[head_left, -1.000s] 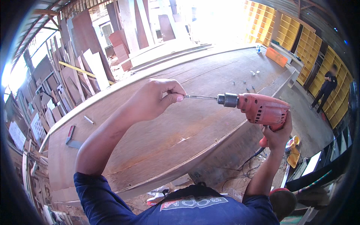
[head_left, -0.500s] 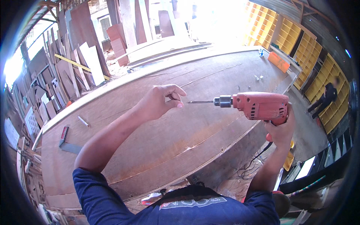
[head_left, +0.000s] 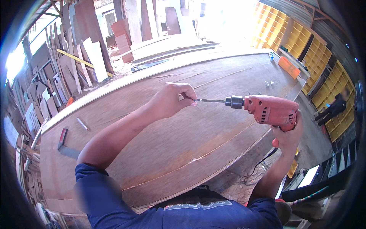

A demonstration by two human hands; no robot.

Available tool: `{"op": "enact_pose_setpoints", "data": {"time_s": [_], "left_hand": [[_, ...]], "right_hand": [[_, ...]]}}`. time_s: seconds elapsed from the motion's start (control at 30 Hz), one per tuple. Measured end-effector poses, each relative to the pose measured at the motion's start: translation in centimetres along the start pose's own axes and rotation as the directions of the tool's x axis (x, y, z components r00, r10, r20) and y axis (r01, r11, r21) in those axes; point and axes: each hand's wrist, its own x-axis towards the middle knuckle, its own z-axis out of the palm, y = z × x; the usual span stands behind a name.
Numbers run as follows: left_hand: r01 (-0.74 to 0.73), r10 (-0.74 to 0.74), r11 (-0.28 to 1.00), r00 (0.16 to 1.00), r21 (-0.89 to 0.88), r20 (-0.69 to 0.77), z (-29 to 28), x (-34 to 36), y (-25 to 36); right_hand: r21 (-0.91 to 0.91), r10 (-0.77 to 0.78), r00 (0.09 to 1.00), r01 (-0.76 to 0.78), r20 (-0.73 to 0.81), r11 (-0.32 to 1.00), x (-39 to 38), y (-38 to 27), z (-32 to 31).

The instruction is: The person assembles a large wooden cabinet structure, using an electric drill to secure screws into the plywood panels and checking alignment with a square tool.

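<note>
My right hand [head_left: 288, 133] grips the handle of a red corded power drill [head_left: 270, 110], held level above a large wooden panel [head_left: 171, 141] with its chuck pointing left. A long thin bit [head_left: 211, 100] sticks out of the black and silver chuck [head_left: 234, 102]. At the tip of that bit, my left hand [head_left: 176, 99] has thumb and forefinger closed together; whether something small is also between them is hidden. Left of my left forearm, a try square [head_left: 68, 147] with a red-edged handle and a pen-like white stick [head_left: 82, 124] lie on the panel.
An orange block [head_left: 288, 67], a small blue-and-white item [head_left: 271, 56] and small pale pieces [head_left: 270, 83] sit toward the far right. A black cord [head_left: 260, 162] hangs below the drill. Boards [head_left: 91, 57] lean at left; a person [head_left: 334, 107] stands by yellow shelving [head_left: 315, 55].
The gap between my left fingertips and the bit has closed, and they now meet at its tip. Both hands and the drill appear slightly farther right in view.
</note>
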Motion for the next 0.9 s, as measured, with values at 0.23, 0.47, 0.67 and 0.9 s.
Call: {"op": "enact_pose_setpoints", "data": {"time_s": [0.23, 0.47, 0.67, 0.9], "left_hand": [[0.025, -0.025, 1.0, 1.0, 0.001, 0.012, 0.6, 0.6, -0.1], [-0.107, 0.105, 0.993, 0.994, 0.056, 0.033, 1.7, 1.7, -0.8], [0.018, -0.026, 0.994, 0.997, 0.104, 0.073, 3.5, 3.1, 0.1], [-0.123, 0.12, 0.989, 0.992, 0.086, 0.038, 3.8, 5.8, -1.9]], "right_hand": [[-0.036, 0.013, 1.0, -0.013, -0.008, 0.999, -0.1, 0.4, 0.2], [-0.074, 0.021, 0.999, -0.019, 0.033, 0.997, -0.5, 1.2, 0.2], [-0.059, 0.283, 0.949, -0.277, 0.142, 0.959, -0.9, -0.5, -1.1], [-0.052, 0.505, 0.837, -0.507, 0.209, 0.861, -1.0, 1.6, 0.6]]}}
